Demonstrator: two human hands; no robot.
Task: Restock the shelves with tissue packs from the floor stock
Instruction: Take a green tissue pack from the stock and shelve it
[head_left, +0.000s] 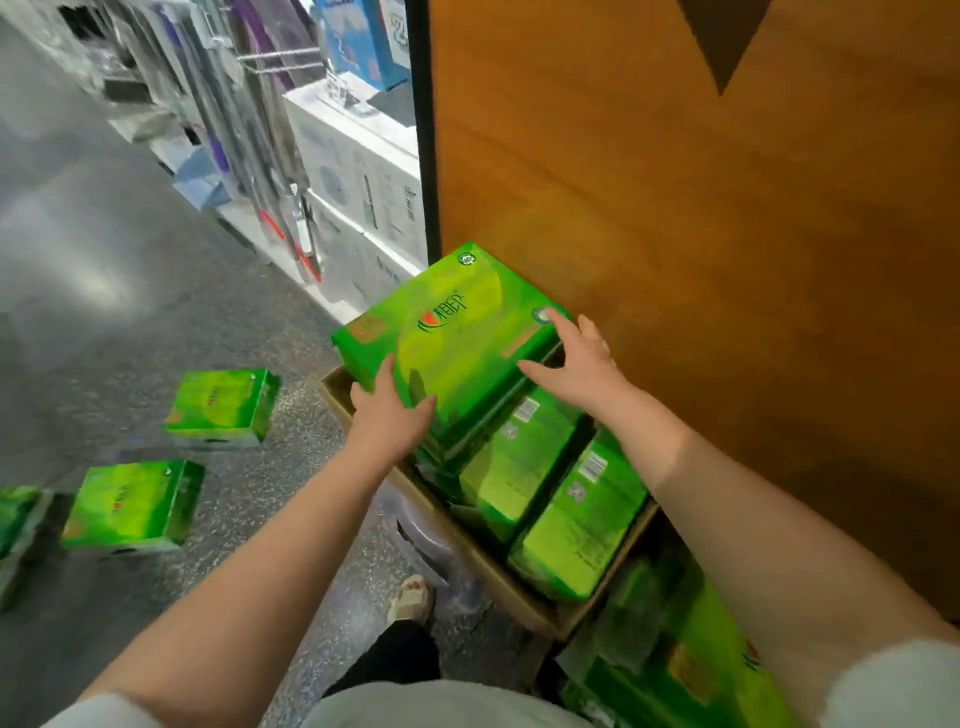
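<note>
A green tissue pack (457, 332) lies tilted on top of the open cardboard box (498, 577), which holds more green packs (576, 519) standing on edge. My left hand (389, 415) grips the pack's near left corner, thumb on its top face. At the pack's right end my right hand (582, 364) lies with spread fingers on the top corner, thumb down along the side. Both forearms reach in from below.
Three green packs lie on the grey floor at left (223, 408) (135, 506) (15, 519). A brown wooden panel (727, 260) rises right behind the box. Shelves with white boxes and hanging goods (358, 176) run along the aisle. More green packs (670, 660) sit bottom right. My shoe (413, 597) stands beside the box.
</note>
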